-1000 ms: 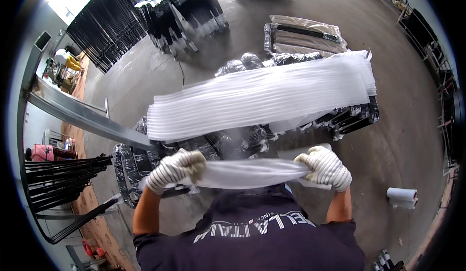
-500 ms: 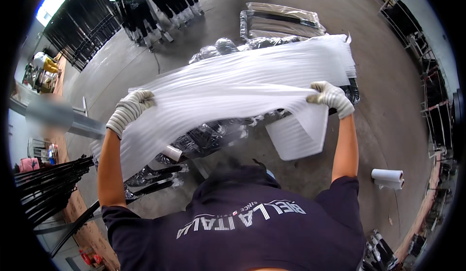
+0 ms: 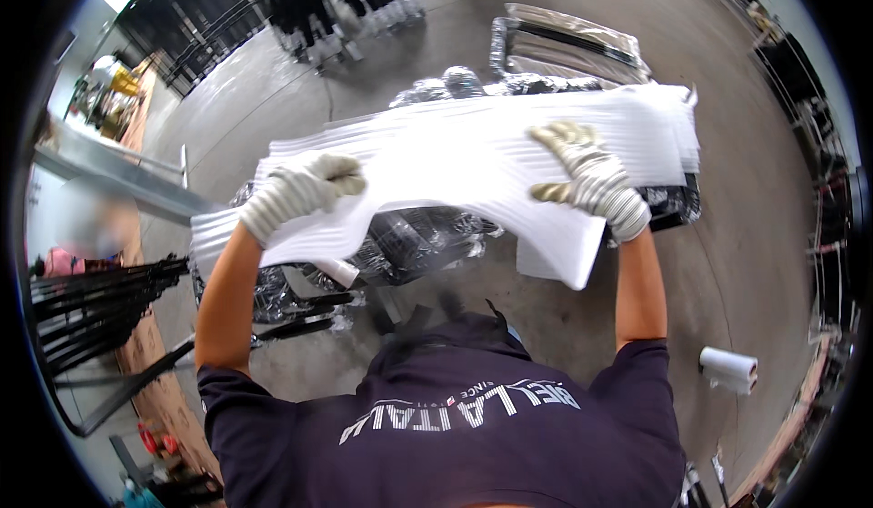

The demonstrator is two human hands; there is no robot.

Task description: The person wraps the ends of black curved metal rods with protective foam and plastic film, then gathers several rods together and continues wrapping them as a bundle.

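Note:
White ribbed foam sheets (image 3: 455, 158) lie layered across a wide bundle of dark parts wrapped in clear plastic film (image 3: 414, 244). Both my hands wear pale knitted gloves. On the left, my left hand (image 3: 305, 194) is closed, its fingers bunched on the top foam sheet. My right hand (image 3: 587, 181) rests on the sheet's right part with thumb and fingers spread apart. Below that hand a corner of the foam droops past the bundle's near edge. What lies under the foam is mostly hidden.
A film-wrapped frame (image 3: 573, 44) lies beyond the bundle. Black bars (image 3: 109, 303) stack at the left, near a grey metal beam (image 3: 127, 176). A white roll (image 3: 727, 367) lies on the floor at right. Wrapped black parts (image 3: 336, 3) stand at the back left.
Both hands have moved inward along the foam. My right hand has let go of the edge and spread its fingers. The stretched sheet has come down onto the layers beneath.

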